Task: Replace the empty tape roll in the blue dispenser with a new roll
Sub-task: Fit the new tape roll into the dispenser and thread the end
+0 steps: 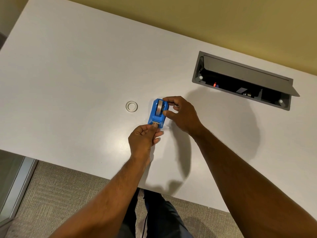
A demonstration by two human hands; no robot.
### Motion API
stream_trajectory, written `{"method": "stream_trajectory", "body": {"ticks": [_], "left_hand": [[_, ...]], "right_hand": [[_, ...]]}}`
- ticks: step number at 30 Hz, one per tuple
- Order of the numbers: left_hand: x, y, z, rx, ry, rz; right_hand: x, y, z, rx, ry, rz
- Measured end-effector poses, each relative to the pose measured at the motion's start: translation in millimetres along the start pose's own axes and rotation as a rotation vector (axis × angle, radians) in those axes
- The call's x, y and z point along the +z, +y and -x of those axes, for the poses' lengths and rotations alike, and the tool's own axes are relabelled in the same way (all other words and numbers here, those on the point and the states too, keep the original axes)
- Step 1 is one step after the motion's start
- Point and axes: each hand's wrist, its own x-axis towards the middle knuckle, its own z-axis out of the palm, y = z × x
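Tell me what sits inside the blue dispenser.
A roll of tape stands on edge inside the blue dispenser. The left hand covers the cutter end, and the right hand hides the dispenser's right side.

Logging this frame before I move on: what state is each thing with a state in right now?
Blue plastic tape dispenser: upright on table, roll seated inside.
Grey tape roll: loaded in dispenser.
Clear plastic ring core: lying flat, left of dispenser, untouched.
Grey desk cable hatch: lid open.
Left hand: pressing at cutter end.
Right hand: fingers gripping dispenser's side.
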Motion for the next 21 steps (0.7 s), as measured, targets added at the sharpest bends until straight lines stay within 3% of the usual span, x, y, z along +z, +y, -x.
{"method": "stream_trajectory", "body": {"ticks": [4, 21], "left_hand": [[-4, -2, -4, 0.013, 0.004, -0.118], [-5, -9, -8, 0.080, -0.004, -0.208]], "right_hand": [[-1, -1, 0, -0.005, -0.001, 0.001], [-2, -3, 3, -0.010, 0.005, -0.015]]}}
